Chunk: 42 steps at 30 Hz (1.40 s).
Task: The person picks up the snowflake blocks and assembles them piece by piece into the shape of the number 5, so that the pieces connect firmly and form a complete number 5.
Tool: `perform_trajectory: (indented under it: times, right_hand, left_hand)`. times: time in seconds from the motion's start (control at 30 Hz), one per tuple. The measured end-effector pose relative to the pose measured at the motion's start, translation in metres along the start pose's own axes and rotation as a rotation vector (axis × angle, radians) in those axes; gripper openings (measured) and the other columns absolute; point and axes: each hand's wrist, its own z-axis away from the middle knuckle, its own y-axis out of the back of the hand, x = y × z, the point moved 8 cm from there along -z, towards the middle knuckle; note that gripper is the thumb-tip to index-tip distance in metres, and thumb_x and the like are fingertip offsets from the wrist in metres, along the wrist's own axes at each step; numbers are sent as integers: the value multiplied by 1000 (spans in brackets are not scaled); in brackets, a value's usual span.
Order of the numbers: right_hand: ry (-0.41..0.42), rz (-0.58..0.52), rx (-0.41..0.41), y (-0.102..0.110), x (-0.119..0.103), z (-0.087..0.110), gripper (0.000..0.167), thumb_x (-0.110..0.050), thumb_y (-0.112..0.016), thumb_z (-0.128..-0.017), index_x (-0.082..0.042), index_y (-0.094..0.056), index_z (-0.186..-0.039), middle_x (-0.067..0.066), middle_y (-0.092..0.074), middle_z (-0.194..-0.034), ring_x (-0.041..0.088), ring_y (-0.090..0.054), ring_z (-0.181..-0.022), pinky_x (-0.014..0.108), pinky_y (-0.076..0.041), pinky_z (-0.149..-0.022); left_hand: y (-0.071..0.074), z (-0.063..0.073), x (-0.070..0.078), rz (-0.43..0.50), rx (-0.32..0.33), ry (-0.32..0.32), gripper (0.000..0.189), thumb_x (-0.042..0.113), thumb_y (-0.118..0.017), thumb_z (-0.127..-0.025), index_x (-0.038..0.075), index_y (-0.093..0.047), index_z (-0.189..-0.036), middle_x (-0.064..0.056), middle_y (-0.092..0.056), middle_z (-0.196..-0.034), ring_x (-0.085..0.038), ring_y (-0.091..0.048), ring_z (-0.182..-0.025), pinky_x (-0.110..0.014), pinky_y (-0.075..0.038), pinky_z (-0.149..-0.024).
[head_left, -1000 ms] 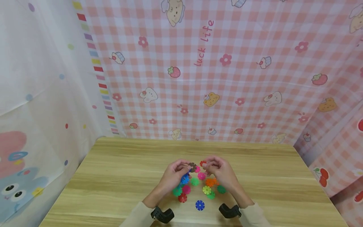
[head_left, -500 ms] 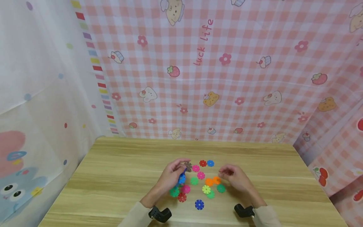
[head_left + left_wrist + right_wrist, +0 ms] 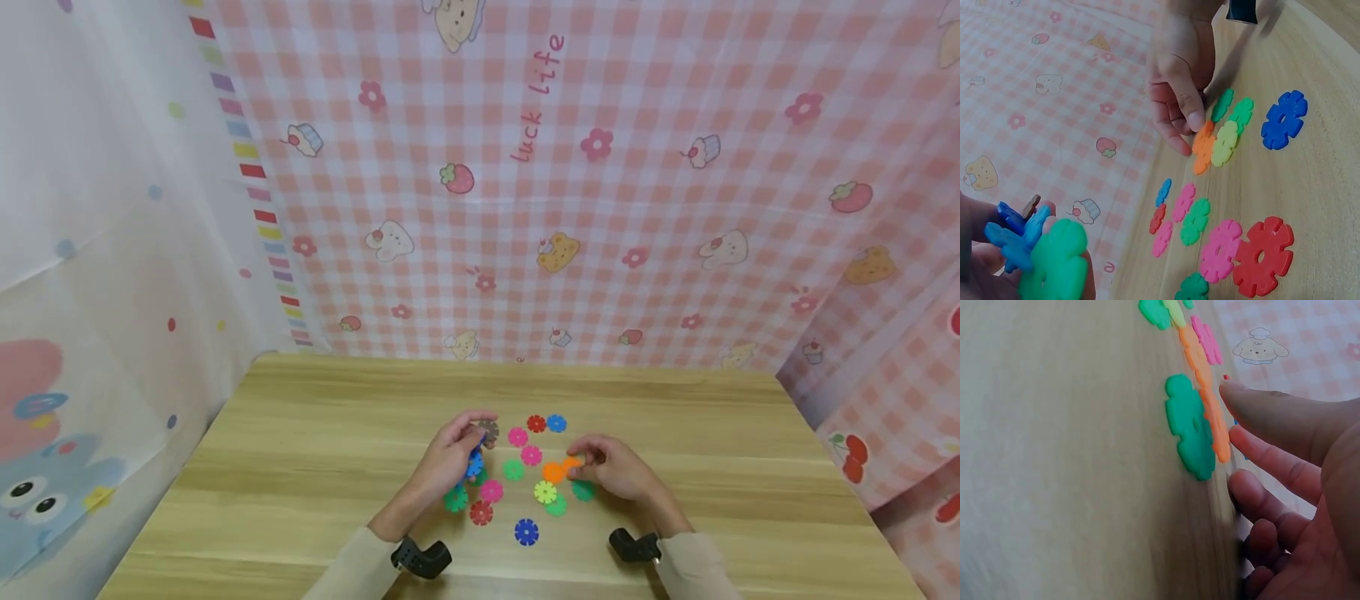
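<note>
My left hand (image 3: 447,454) grips a joined cluster of notched plastic snowflake discs. In the left wrist view the cluster shows a green disc (image 3: 1057,262), a light blue disc (image 3: 1013,242), a dark blue disc (image 3: 1010,216) and a brown disc (image 3: 1032,205); fingers hide part of it. My right hand (image 3: 618,468) is low over the table, thumb and index finger apart, fingertips right at the farther of two orange discs (image 3: 552,472). A dark green disc (image 3: 1188,428) lies beside the orange ones in the right wrist view.
More loose discs lie on the wooden table (image 3: 337,417): a red disc (image 3: 536,424) and a blue disc (image 3: 557,423) at the back, several pink and green ones, a yellow disc (image 3: 545,492), and a dark blue disc (image 3: 527,532) nearest me. A checked cloth (image 3: 480,208) hangs behind.
My right hand has left the red disc at the back, swung right, then come in to the orange discs. My left hand has shifted slightly left with its cluster.
</note>
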Motion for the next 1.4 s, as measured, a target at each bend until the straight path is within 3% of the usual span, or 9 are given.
perform_trajectory:
  times: [0.17, 0.47, 0.53, 0.67, 0.73, 0.83, 0.97, 1.27, 1.4]
  right_hand:
    - [6, -9, 11, -6, 0, 0, 30, -10, -76, -85, 1, -65, -111, 7, -52, -83, 18, -45, -76, 23, -38, -63]
    - [-36, 56, 50, -8, 2, 0, 21, -9, -76, -86, -4, -65, -102, 5, -49, -80, 19, -46, -76, 25, -36, -65]
    - [-59, 69, 64, -7, 3, 0, 19, -9, -76, -86, -5, -64, -100, 5, -49, -80, 19, -46, -76, 25, -36, -66]
    - [-101, 74, 91, -5, 5, 0, 18, -6, -76, -86, -5, -63, -98, 5, -49, -81, 19, -46, -78, 25, -36, -66]
    - [-117, 71, 100, -5, 5, -1, 18, -5, -75, -86, -4, -62, -98, 5, -49, -81, 18, -46, -78, 25, -36, -66]
    - [-130, 64, 114, -5, 5, -1, 19, -3, -76, -85, -4, -60, -97, 5, -48, -81, 18, -45, -77, 24, -36, -66]
    - [-134, 68, 133, -5, 3, -1, 22, -3, -76, -84, -4, -58, -95, 5, -48, -81, 18, -45, -77, 24, -36, -66]
    - [-161, 134, 178, 0, -1, 1, 22, -1, -74, -85, -8, -56, -95, 4, -50, -82, 18, -46, -77, 26, -37, -66]
    - [-155, 143, 184, 2, -2, 0, 22, -1, -73, -86, -8, -56, -97, 4, -50, -82, 18, -46, -76, 26, -37, -66]
  left_hand:
    - [1, 1, -3, 32, 9, 10, 29, 21, -45, -106, 15, -59, -131, -19, -64, -110, -28, -57, -89, -25, -46, -72]
    - [0, 3, -4, 69, 13, 8, 28, 21, -52, -104, 15, -59, -131, -14, -66, -106, -41, -58, -104, -32, -47, -84]
    - [2, 3, -5, 79, 30, 12, 29, 20, -51, -104, 15, -58, -131, -15, -66, -109, -37, -59, -106, -30, -47, -85]
    - [8, 2, -5, 100, 86, 25, 30, 19, -51, -104, 16, -58, -132, -14, -65, -109, -28, -59, -98, -24, -47, -74]
    - [11, 2, -4, 111, 116, 26, 29, 19, -51, -103, 16, -58, -132, -11, -66, -107, -30, -59, -98, -25, -47, -74]
    - [15, 2, -3, 113, 158, 27, 28, 20, -49, -104, 16, -60, -130, -6, -67, -105, -31, -60, -105, -31, -45, -86]
    - [19, 2, -3, 115, 201, 32, 29, 22, -46, -106, 15, -62, -129, -4, -67, -104, -22, -61, -103, -35, -43, -94]
    - [19, 1, 0, 187, 195, 17, 26, 14, -51, -103, 6, -61, -125, -11, -70, -105, -27, -66, -92, -34, -55, -82]
    - [17, 1, 4, 216, 177, 7, 24, 9, -55, -99, 2, -62, -122, -15, -70, -107, -20, -66, -89, -39, -55, -86]
